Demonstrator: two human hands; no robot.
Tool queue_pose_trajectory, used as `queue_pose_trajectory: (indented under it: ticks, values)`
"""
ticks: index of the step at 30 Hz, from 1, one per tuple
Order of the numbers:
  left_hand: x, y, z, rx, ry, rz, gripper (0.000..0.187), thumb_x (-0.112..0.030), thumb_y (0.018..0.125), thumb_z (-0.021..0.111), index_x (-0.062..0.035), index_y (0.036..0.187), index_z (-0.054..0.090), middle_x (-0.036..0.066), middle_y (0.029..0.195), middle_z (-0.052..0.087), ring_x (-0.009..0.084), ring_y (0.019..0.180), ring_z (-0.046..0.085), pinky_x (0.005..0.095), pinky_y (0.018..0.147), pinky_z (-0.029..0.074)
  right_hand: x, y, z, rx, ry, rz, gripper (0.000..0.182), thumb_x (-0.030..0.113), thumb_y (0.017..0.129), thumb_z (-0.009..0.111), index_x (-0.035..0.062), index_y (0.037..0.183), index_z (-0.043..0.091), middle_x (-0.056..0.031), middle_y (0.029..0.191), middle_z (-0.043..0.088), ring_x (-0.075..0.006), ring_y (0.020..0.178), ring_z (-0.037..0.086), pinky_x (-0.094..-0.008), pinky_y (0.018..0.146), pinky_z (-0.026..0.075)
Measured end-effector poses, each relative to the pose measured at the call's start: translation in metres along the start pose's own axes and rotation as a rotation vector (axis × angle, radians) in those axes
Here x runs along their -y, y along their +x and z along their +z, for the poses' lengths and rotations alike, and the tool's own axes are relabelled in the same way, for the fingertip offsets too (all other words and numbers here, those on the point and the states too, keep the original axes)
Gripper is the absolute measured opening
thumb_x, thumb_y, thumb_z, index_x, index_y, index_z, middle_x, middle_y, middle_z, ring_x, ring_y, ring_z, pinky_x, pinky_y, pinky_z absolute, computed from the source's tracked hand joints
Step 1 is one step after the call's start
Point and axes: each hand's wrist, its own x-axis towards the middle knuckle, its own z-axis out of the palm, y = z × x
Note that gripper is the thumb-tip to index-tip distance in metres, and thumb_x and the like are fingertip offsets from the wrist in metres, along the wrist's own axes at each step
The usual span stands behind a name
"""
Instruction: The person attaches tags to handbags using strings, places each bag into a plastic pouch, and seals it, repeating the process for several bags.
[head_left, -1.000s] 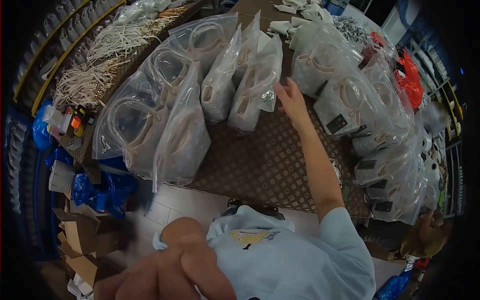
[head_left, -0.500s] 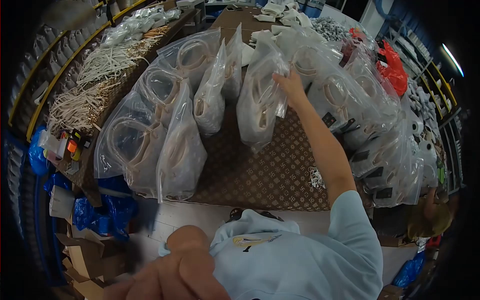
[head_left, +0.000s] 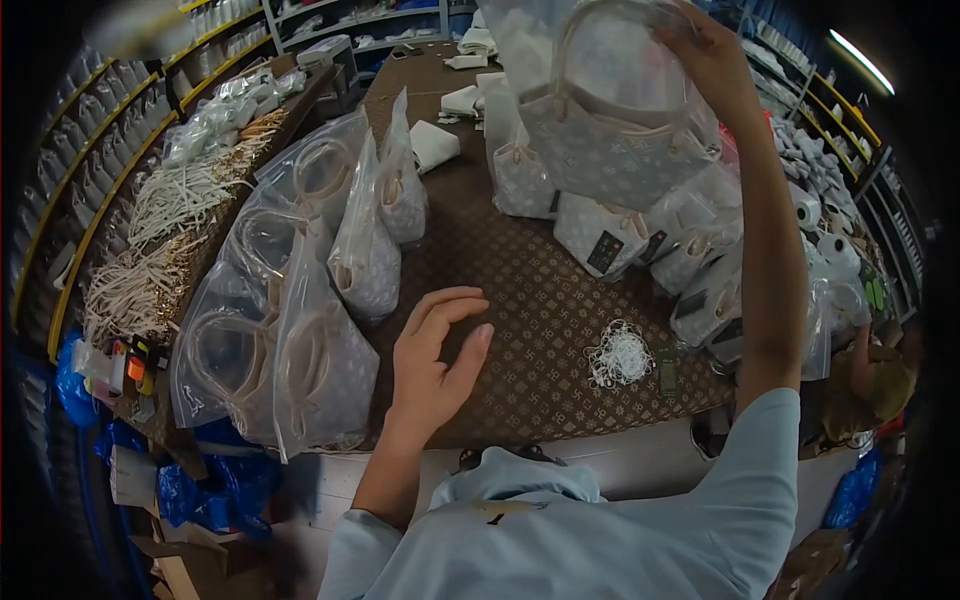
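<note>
My right hand (head_left: 712,52) is raised high and grips the top of a clear plastic bag holding a pale patterned handbag (head_left: 610,120), which hangs in the air above the table. My left hand (head_left: 432,352) hovers open, fingers apart, over the brown patterned table top (head_left: 520,300) near its front edge, holding nothing. A row of bagged handbags (head_left: 300,300) stands just left of that hand. More bagged handbags (head_left: 640,240) lie under the lifted one.
A tangle of white cord (head_left: 618,355) lies on the table at the right front. White and gold straps (head_left: 160,240) are heaped on the left bench. Folded white cloth pieces (head_left: 435,145) sit farther back. Shelves line both sides; cardboard and blue bags lie on the floor.
My right hand has lifted a bagged handbag from the table up into the air. My left hand has come up from near my chest and now spreads open over the table.
</note>
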Motion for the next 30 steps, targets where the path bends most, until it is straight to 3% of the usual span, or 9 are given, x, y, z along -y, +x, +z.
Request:
queue_pose_trajectory:
  ticks: [7, 9, 10, 11, 13, 16, 21, 27, 30]
  values:
    - [0.03, 0.051, 0.012, -0.214, 0.045, -0.005, 0.069, -0.017, 0.073, 0.071, -0.0017, 0.131, 0.036, 0.018, 0.128, 0.043, 0.0295, 0.117, 0.045, 0.0344, 0.094, 0.037, 0.01, -0.043, 0.017, 0.23, 0.198, -0.009, 0.035, 0.013, 0.08, 0.064, 0.0093, 0.114, 0.059, 0.0005, 0.075, 0.06, -0.0043, 0.067, 0.05, -0.0238, 0.062, 0.043]
    - [0.056, 0.069, 0.009, -0.204, -0.413, -0.173, 0.091, -0.022, 0.071, 0.075, -0.0016, 0.139, 0.018, 0.016, 0.134, 0.035, 0.0292, 0.122, 0.038, 0.0365, 0.098, 0.034, 0.014, -0.074, 0.044, 0.417, 0.207, 0.265, 0.033, 0.014, 0.079, 0.065, 0.0101, 0.112, 0.061, -0.001, 0.076, 0.062, -0.0046, 0.067, 0.05, -0.0241, 0.062, 0.044]
    - [0.047, 0.073, 0.009, -0.236, -0.516, -0.169, 0.067, -0.021, 0.074, 0.073, 0.0003, 0.128, 0.039, 0.012, 0.118, 0.051, 0.0232, 0.107, 0.051, 0.032, 0.089, 0.041, 0.012, -0.09, 0.059, 0.46, 0.228, 0.237, 0.031, 0.011, 0.08, 0.064, 0.0068, 0.11, 0.061, 0.0003, 0.081, 0.062, -0.0046, 0.072, 0.052, -0.0225, 0.064, 0.044]
    - [0.053, 0.074, 0.008, -0.241, -0.519, -0.174, 0.067, -0.021, 0.074, 0.073, 0.0003, 0.128, 0.039, 0.012, 0.118, 0.051, 0.0232, 0.107, 0.051, 0.032, 0.089, 0.041, 0.008, -0.102, 0.069, 0.502, 0.249, 0.208, 0.029, 0.008, 0.08, 0.063, 0.0036, 0.109, 0.06, 0.0016, 0.086, 0.063, -0.0047, 0.076, 0.054, -0.0209, 0.067, 0.044]
    - [0.068, 0.07, 0.001, -0.195, -0.634, -0.383, 0.034, -0.017, 0.08, 0.068, 0.0003, 0.106, 0.056, 0.005, 0.092, 0.061, 0.0133, 0.082, 0.058, 0.0241, 0.074, 0.046, 0.002, -0.118, 0.078, 0.553, 0.247, 0.204, 0.026, 0.007, 0.08, 0.064, 0.0025, 0.106, 0.061, 0.0021, 0.083, 0.063, -0.0039, 0.074, 0.053, -0.0204, 0.064, 0.043]
    - [0.075, 0.061, 0.017, -0.273, -0.603, -0.341, 0.013, -0.013, 0.084, 0.063, -0.0006, 0.087, 0.061, 0.0, 0.073, 0.061, 0.0062, 0.067, 0.056, 0.0195, 0.063, 0.045, -0.011, -0.135, 0.079, 0.625, 0.255, 0.3, 0.02, 0.007, 0.08, 0.064, 0.0008, 0.099, 0.063, 0.0023, 0.077, 0.062, -0.0027, 0.07, 0.051, -0.0197, 0.061, 0.042]
    - [0.094, 0.045, 0.01, -0.221, -0.643, -0.336, 0.014, -0.013, 0.084, 0.063, -0.0007, 0.092, 0.062, 0.001, 0.078, 0.062, 0.0068, 0.07, 0.056, 0.0201, 0.064, 0.045, -0.008, -0.153, 0.084, 0.683, 0.268, 0.341, 0.012, 0.008, 0.081, 0.063, 0.0003, 0.091, 0.065, 0.0017, 0.072, 0.061, -0.0024, 0.066, 0.05, -0.0192, 0.059, 0.041]
    - [0.101, 0.045, -0.007, -0.246, -0.586, -0.311, 0.015, -0.012, 0.083, 0.064, -0.0016, 0.093, 0.064, 0.0, 0.081, 0.063, 0.0064, 0.074, 0.056, 0.0198, 0.068, 0.045, 0.013, -0.148, 0.098, 0.574, 0.125, 0.393, 0.016, 0.016, 0.077, 0.065, 0.0056, 0.089, 0.066, -0.0062, 0.073, 0.065, -0.013, 0.065, 0.06, -0.0261, 0.061, 0.046]
    - [0.102, 0.05, -0.008, -0.294, -0.551, -0.36, 0.014, -0.012, 0.082, 0.064, -0.0016, 0.092, 0.064, 0.001, 0.08, 0.063, 0.0066, 0.075, 0.056, 0.02, 0.069, 0.045, 0.015, -0.138, 0.105, 0.506, -0.022, 0.153, 0.019, 0.022, 0.077, 0.064, 0.0074, 0.088, 0.066, -0.0073, 0.074, 0.065, -0.0197, 0.068, 0.062, -0.0313, 0.063, 0.047]
